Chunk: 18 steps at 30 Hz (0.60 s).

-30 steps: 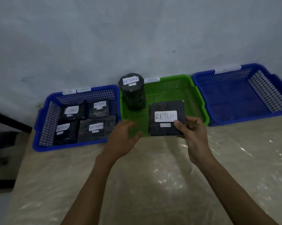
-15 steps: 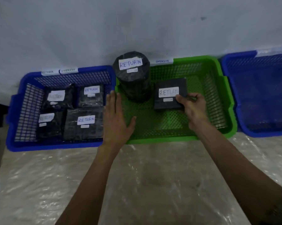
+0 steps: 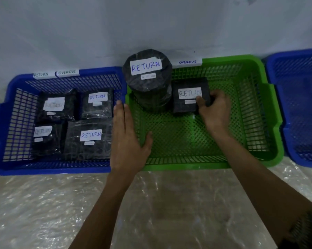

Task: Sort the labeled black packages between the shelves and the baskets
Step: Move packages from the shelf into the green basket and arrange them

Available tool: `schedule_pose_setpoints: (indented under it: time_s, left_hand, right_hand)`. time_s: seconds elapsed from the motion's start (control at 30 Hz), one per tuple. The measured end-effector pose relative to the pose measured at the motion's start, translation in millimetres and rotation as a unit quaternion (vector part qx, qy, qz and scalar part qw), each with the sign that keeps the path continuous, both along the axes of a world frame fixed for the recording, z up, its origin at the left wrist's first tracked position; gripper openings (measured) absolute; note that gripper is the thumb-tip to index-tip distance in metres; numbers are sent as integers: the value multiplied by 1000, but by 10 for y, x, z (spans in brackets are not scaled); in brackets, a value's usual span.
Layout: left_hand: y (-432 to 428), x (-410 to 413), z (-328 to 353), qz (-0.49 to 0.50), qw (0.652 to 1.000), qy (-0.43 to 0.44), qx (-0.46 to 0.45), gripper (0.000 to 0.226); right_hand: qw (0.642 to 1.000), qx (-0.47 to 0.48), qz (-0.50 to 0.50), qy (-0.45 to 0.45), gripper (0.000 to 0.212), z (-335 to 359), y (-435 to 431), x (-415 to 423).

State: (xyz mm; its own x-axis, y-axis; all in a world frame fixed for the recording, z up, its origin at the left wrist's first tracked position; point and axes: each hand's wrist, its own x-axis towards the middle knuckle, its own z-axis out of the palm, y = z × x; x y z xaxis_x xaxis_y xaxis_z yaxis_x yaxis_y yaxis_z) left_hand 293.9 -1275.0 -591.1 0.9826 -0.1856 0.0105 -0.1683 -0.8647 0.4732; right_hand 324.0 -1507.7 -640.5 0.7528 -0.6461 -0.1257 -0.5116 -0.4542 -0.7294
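Note:
A green basket (image 3: 275, 141) tagged OVERDUE sits in the middle. Inside it stands a black cylinder package (image 3: 148, 81) labelled RETURN, with a flat square black package (image 3: 186, 97) labelled RETURN lying beside it on the right. My right hand (image 3: 214, 110) grips that square package at its right edge, thumb on its label. My left hand (image 3: 128, 139) lies flat with straight fingers over the rims where the green basket meets the left blue basket (image 3: 0, 133). The left blue basket holds several flat black packages (image 3: 90, 139) labelled RETURN.
A second blue basket (image 3: 302, 105) stands at the right, partly cut off, with nothing seen inside. All baskets sit against a pale wall on a table covered with crinkled clear plastic (image 3: 43, 209).
My right hand carried the square package from the green basket's front edge to the back, beside the cylinder. My left hand came to rest flat on the basket rims. The camera leaned closer.

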Motion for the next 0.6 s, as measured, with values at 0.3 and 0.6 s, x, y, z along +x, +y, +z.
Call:
schedule_pose_setpoints:
  time_s: [0.3, 0.6]
  left_hand:
    - [-6, -14, -3, -1, 1000, -5, -3, 92]
    - [60, 38, 82, -1, 994, 51, -92, 88]
  right_hand:
    - [997, 69, 6, -19, 41, 66, 4, -15]
    - [993, 54, 88, -56, 38, 674, 103, -348]
